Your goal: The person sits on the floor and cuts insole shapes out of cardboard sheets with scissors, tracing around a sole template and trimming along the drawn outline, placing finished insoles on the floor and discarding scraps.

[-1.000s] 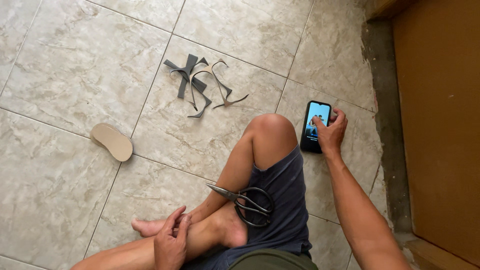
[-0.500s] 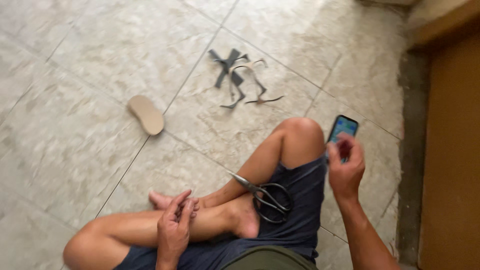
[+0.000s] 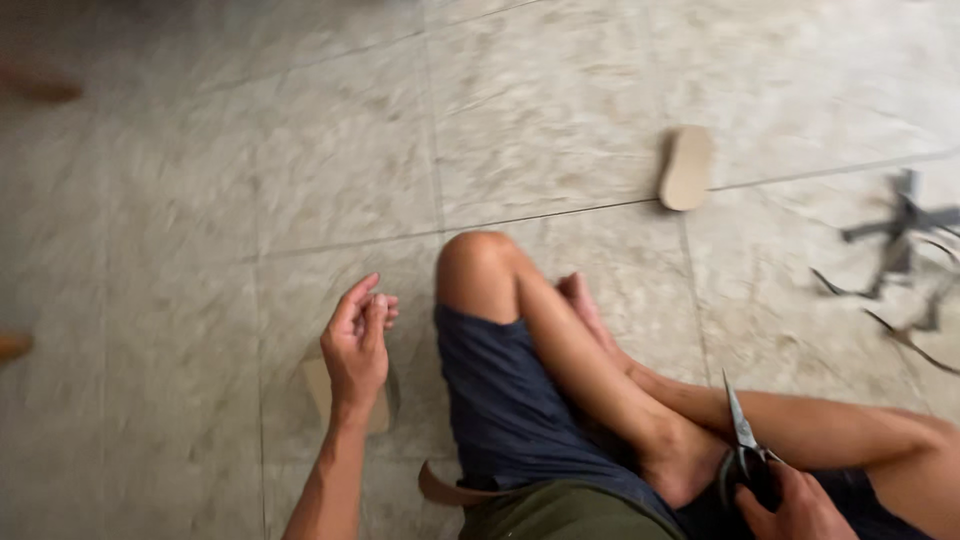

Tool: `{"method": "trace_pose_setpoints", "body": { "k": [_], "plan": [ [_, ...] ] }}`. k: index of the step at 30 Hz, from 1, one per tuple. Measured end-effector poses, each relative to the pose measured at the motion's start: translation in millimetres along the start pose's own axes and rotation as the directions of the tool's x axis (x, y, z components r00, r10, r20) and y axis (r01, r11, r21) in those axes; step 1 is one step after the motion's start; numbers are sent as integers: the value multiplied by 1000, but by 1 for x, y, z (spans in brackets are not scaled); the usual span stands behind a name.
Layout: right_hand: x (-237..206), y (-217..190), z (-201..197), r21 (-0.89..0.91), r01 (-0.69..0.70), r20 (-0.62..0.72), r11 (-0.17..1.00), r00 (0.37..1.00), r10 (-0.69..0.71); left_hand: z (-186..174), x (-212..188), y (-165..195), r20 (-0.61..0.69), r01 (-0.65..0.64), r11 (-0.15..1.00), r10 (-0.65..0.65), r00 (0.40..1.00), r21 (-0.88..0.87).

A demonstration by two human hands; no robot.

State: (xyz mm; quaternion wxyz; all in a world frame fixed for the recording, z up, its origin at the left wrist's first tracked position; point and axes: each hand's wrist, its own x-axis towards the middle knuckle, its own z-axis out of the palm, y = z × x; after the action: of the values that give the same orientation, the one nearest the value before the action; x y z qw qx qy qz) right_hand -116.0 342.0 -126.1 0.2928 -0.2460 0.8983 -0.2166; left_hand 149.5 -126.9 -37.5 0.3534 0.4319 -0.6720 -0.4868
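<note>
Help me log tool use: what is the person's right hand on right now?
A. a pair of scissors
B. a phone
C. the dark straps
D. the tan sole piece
A: the right hand grips the handles of the scissors, blades pointing up beside the crossed legs.

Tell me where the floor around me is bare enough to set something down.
The tiles left of the left hand and those beyond the raised knee, up to the tan sole, lie bare. It is crowded at right: dark strap offcuts, crossed legs, and the right hand on the scissors.
</note>
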Motion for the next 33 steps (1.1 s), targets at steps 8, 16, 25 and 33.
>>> {"method": "trace_pose_setpoints", "body": {
  "k": [8, 16, 25, 33],
  "plan": [
    [41, 7, -19, 656, -249, 132, 713, 967, 216, -55, -57, -59, -104, 120, 552, -61, 993, 825],
    [57, -80, -2, 616, -205, 219, 761, 972, 85, -46, -75, -54, -150, 155, 494, -49, 987, 856],
    [48, -198, 33, 771, 155, 146, 618, 901, -408, 72, -78, 56, 127, -325, 856, 299, 946, 401],
    [51, -163, 3, 787, 149, -146, 599, 988, -54, 149, -54, 65, 522, 174, 937, 10, 853, -302]
  ]
}}
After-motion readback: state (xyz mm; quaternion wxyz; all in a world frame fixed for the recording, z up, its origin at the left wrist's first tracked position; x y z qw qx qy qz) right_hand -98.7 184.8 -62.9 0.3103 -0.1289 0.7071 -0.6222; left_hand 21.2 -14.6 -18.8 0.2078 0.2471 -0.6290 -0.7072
